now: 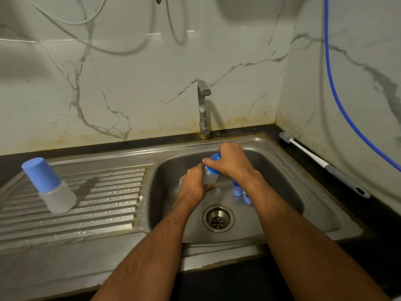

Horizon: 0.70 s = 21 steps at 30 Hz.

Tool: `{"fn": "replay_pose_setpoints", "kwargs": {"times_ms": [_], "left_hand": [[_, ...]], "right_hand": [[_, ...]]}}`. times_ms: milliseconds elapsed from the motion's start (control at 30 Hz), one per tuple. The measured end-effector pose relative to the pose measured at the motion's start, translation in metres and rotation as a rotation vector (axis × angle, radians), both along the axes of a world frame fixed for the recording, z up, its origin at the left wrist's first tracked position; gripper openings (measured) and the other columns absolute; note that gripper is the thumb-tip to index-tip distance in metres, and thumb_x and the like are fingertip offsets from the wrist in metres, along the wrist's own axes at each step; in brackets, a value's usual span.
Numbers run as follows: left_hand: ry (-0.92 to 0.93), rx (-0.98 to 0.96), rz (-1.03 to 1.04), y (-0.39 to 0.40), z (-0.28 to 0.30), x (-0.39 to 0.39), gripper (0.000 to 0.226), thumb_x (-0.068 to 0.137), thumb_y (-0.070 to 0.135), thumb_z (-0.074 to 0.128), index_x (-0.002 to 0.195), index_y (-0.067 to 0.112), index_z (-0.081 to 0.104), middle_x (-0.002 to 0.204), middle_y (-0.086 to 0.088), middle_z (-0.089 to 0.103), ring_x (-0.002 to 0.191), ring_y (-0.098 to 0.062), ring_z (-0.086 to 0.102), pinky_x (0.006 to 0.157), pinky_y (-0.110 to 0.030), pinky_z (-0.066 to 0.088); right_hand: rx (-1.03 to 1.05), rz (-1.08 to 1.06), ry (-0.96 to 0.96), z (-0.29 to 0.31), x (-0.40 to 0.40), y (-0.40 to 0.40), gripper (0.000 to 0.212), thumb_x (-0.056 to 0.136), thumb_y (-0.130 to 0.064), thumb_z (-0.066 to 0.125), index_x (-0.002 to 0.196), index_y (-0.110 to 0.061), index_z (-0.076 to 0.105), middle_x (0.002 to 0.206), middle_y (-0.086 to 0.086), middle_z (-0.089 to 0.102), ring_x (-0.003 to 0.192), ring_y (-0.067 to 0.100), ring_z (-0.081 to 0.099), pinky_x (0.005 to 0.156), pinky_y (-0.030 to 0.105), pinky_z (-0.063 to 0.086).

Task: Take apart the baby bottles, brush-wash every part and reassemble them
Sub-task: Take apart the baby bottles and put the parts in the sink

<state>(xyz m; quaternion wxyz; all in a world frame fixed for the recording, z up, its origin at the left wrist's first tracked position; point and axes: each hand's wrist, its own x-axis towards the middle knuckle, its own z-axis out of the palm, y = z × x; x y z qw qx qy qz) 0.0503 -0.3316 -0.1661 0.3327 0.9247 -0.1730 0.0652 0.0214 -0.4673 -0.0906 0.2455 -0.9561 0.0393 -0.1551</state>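
Observation:
Over the sink basin (282,187) my left hand (194,183) grips the clear body of a baby bottle (209,178) from below. My right hand (230,162) is curled round the bottle's blue top (214,158). A second bottle (51,186) with its blue cap on stands upright on the draining board (104,205) at the left. Two small blue parts (238,190) lie in the basin, partly hidden behind my right wrist. A bottle brush (312,156) with a white and grey handle lies on the dark counter right of the sink.
The tap (204,109) stands behind the basin with no water visible. The drain (218,218) is in the basin's middle. A blue hose (338,98) hangs along the right wall. Marble walls close off the back and right.

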Motion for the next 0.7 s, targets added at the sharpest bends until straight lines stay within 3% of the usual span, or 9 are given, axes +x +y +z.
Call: {"fn": "replay_pose_setpoints", "kwargs": {"times_ms": [100, 200, 367, 433, 467, 533, 567, 633, 700], "left_hand": [[0.021, 0.032, -0.019, -0.001, 0.003, 0.001, 0.065, 0.073, 0.030, 0.088, 0.129, 0.020, 0.057, 0.118, 0.000, 0.068, 0.108, -0.018, 0.065, 0.097, -0.040, 0.053], [0.068, 0.036, -0.044, 0.000, 0.008, 0.003, 0.061, 0.073, 0.028, 0.088, 0.125, 0.019, 0.059, 0.115, -0.001, 0.069, 0.103, -0.018, 0.065, 0.093, -0.038, 0.054], [0.077, -0.011, -0.076, 0.001, 0.004, -0.001, 0.063, 0.073, 0.025, 0.089, 0.128, 0.016, 0.060, 0.114, -0.002, 0.069, 0.103, -0.018, 0.065, 0.090, -0.032, 0.052], [0.062, -0.012, -0.056, 0.002, 0.004, -0.003, 0.063, 0.073, 0.024, 0.088, 0.128, 0.016, 0.059, 0.116, -0.001, 0.068, 0.106, -0.018, 0.065, 0.093, -0.035, 0.053], [0.060, -0.018, -0.053, 0.002, 0.004, -0.003, 0.061, 0.074, 0.022, 0.088, 0.128, 0.016, 0.059, 0.117, -0.002, 0.068, 0.107, -0.019, 0.065, 0.094, -0.035, 0.053], [0.070, -0.044, -0.046, -0.001, 0.005, -0.004, 0.061, 0.075, 0.019, 0.087, 0.129, 0.015, 0.058, 0.121, -0.003, 0.068, 0.111, -0.020, 0.065, 0.097, -0.035, 0.053], [0.075, -0.043, -0.041, -0.003, 0.006, -0.005, 0.063, 0.076, 0.019, 0.086, 0.131, 0.014, 0.057, 0.123, -0.004, 0.067, 0.113, -0.021, 0.064, 0.098, -0.035, 0.052], [0.089, -0.030, -0.050, -0.005, 0.006, -0.005, 0.063, 0.078, 0.020, 0.086, 0.132, 0.013, 0.055, 0.124, -0.004, 0.066, 0.114, -0.021, 0.064, 0.096, -0.030, 0.051], [0.108, -0.027, -0.075, -0.006, 0.006, -0.006, 0.062, 0.078, 0.022, 0.086, 0.131, 0.014, 0.056, 0.122, -0.002, 0.066, 0.113, -0.018, 0.063, 0.089, -0.022, 0.046]], "right_hand": [[-0.045, 0.094, 0.025, -0.001, 0.001, -0.012, 0.035, 0.083, -0.047, 0.080, 0.082, -0.017, 0.062, 0.075, -0.004, 0.060, 0.066, 0.006, 0.053, 0.057, 0.016, 0.034], [-0.103, 0.235, 0.063, 0.002, 0.000, -0.022, 0.045, 0.081, -0.039, 0.083, 0.119, -0.019, 0.069, 0.111, -0.002, 0.067, 0.097, 0.010, 0.059, 0.081, 0.023, 0.042], [-0.019, 0.329, 0.096, 0.004, 0.000, -0.024, 0.047, 0.075, -0.009, 0.086, 0.117, -0.027, 0.075, 0.122, -0.005, 0.070, 0.115, 0.015, 0.062, 0.098, 0.033, 0.052], [0.060, 0.315, 0.110, 0.003, -0.003, -0.019, 0.050, 0.075, -0.013, 0.088, 0.122, -0.025, 0.073, 0.126, -0.003, 0.070, 0.120, 0.017, 0.062, 0.100, 0.033, 0.052], [0.083, 0.276, 0.103, 0.001, -0.004, -0.015, 0.055, 0.076, -0.026, 0.089, 0.128, -0.022, 0.070, 0.129, -0.001, 0.068, 0.121, 0.019, 0.062, 0.101, 0.031, 0.051], [0.077, 0.122, 0.057, -0.004, -0.007, -0.008, 0.067, 0.076, -0.060, 0.081, 0.122, -0.013, 0.068, 0.113, 0.002, 0.072, 0.102, 0.018, 0.067, 0.089, 0.028, 0.053], [0.038, 0.053, 0.033, -0.006, -0.007, -0.005, 0.063, 0.076, -0.069, 0.075, 0.103, -0.013, 0.069, 0.091, 0.001, 0.070, 0.081, 0.016, 0.066, 0.075, 0.027, 0.054], [-0.043, -0.011, 0.039, -0.006, -0.006, -0.002, 0.057, 0.079, -0.072, 0.071, 0.070, -0.019, 0.051, 0.062, -0.003, 0.051, 0.055, 0.010, 0.046, 0.054, 0.024, 0.039], [-0.085, 0.026, 0.065, -0.002, -0.007, -0.003, 0.052, 0.083, -0.062, 0.073, 0.068, -0.020, 0.047, 0.062, -0.004, 0.047, 0.054, 0.008, 0.042, 0.052, 0.022, 0.031]]}}
